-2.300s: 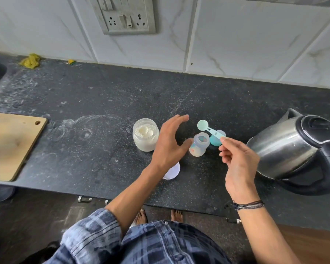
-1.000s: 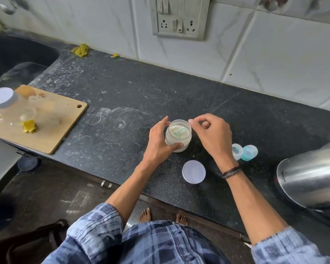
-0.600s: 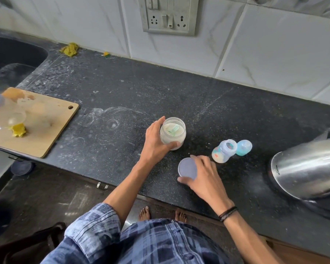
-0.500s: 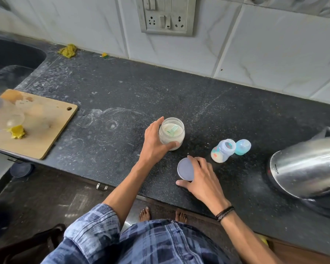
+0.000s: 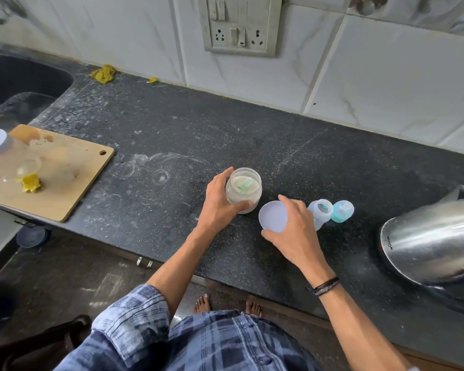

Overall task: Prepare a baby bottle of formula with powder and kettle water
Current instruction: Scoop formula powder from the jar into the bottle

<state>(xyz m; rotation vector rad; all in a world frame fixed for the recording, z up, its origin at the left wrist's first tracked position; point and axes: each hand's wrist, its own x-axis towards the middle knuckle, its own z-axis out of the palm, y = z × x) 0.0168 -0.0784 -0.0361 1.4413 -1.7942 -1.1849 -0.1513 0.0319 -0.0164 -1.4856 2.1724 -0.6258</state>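
Note:
An open glass jar of white powder (image 5: 243, 190) stands on the dark counter (image 5: 172, 135), with a pale green scoop lying inside it. My left hand (image 5: 220, 207) grips the jar from its left side. My right hand (image 5: 295, 231) holds the jar's round white lid (image 5: 273, 216), lifted just right of the jar with its inner face towards me. Behind that hand stands the small open baby bottle (image 5: 320, 211), and its teal cap (image 5: 342, 211) sits beside it.
A steel electric kettle (image 5: 429, 242) sits at the right edge of the counter. A wooden cutting board (image 5: 62, 172) with a clear lidded jar (image 5: 0, 153) and a yellow scrap lies at the left, beside a dark sink (image 5: 16, 84). A wall socket (image 5: 240, 25) is above.
My right hand left the scoop in the jar, dropped to the lid on the counter, and has picked it up towards the jar. My left hand has kept its hold on the jar.

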